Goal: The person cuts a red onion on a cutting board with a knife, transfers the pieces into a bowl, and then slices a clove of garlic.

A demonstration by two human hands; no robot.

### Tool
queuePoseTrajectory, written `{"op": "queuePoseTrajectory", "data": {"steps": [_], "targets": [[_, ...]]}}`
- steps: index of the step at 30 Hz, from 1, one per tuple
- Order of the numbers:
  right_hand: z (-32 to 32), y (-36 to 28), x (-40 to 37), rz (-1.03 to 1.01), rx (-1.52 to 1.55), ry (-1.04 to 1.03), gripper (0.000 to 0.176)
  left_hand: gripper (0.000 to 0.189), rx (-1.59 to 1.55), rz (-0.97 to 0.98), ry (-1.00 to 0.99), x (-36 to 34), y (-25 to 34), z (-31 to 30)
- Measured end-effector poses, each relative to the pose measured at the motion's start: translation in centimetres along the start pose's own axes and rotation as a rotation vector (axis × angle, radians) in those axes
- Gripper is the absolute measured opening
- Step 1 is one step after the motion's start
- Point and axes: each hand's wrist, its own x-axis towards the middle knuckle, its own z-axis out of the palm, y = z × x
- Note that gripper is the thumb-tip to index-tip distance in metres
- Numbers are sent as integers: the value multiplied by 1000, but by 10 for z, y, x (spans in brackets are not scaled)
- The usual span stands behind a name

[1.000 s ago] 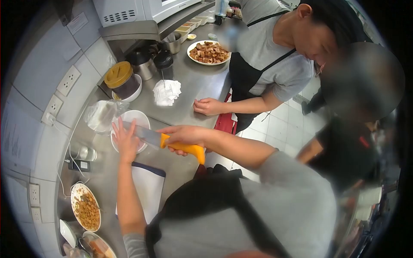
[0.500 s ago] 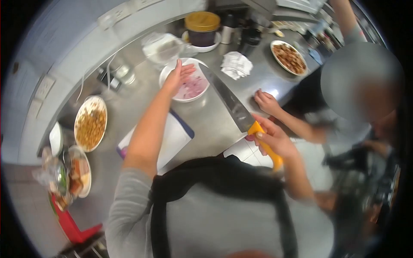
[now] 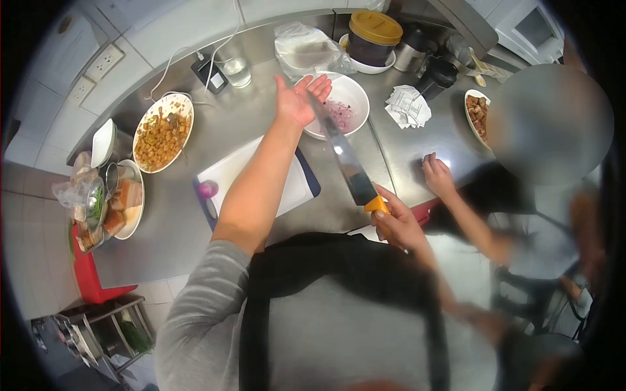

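Head view. Counted: one chef's knife (image 3: pixel 343 156), one white bowl (image 3: pixel 358 90), one white cutting board (image 3: pixel 238 171), three plates of food (image 3: pixel 186 103), one co-worker's hand (image 3: pixel 435 173).

Left hand (image 3: pixel 297 101) is held flat with fingers spread, gripping nothing, at the bowl's left rim beside the blade tip. Right hand (image 3: pixel 394 225) is closed around the knife's orange handle at the steel counter's (image 3: pixel 176 241) near edge. The blade is angled up across the counter to the bowl. Bare steel is left between board and near edge.

A bowl (image 3: pixel 358 98) sits behind the board (image 3: pixel 235 171), knife (image 3: pixel 345 159) rightward.
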Motion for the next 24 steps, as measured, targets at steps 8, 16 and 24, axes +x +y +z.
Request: {"op": "queuePoseTrajectory", "data": {"steps": [8, 16, 24], "targets": [[-4, -13, 3, -48, 49, -16, 61, 113, 525, 40, -89, -7, 0, -2], [2, 4, 13, 20, 159, -23, 61, 123, 509, 158, -135, -13, 3, 12], [0, -3, -2, -127, 151, -95, 63, 113, 81, 314, -185, 5, 12, 18]]}}
